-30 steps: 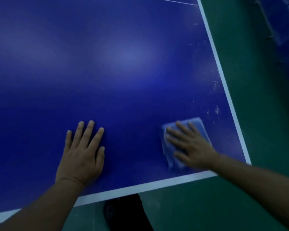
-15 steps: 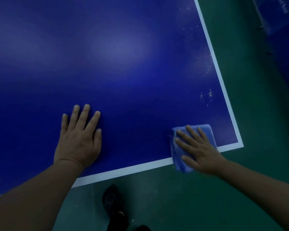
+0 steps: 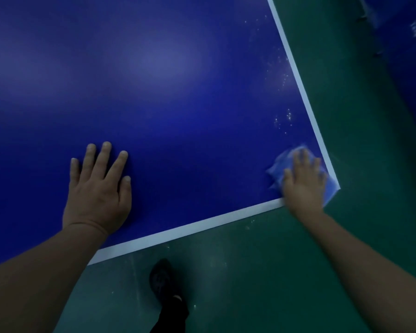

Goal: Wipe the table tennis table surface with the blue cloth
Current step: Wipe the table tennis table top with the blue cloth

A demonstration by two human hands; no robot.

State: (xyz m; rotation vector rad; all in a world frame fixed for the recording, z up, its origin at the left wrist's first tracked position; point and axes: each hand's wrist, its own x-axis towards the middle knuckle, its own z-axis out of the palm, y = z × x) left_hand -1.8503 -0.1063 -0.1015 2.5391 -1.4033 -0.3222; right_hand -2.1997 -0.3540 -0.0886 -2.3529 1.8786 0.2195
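Cloth (image 3: pixel 277 168) now cornerward under right hand (image 3: pixel 303 182)

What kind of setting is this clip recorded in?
Probably an indoor table tennis hall: a blue table tennis table with a white edge line, green sports-type floor, and a blue barrier with lettering beyond.

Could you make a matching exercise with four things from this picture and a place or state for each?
Things:
1. left hand
2. cloth
3. specks
4. shoe

Places or states:
A. on the green floor
B. under the right hand, at the table's corner
C. flat on the blue top, holding nothing
D. scattered near the right edge line

Pairs: 1-C, 2-B, 3-D, 4-A
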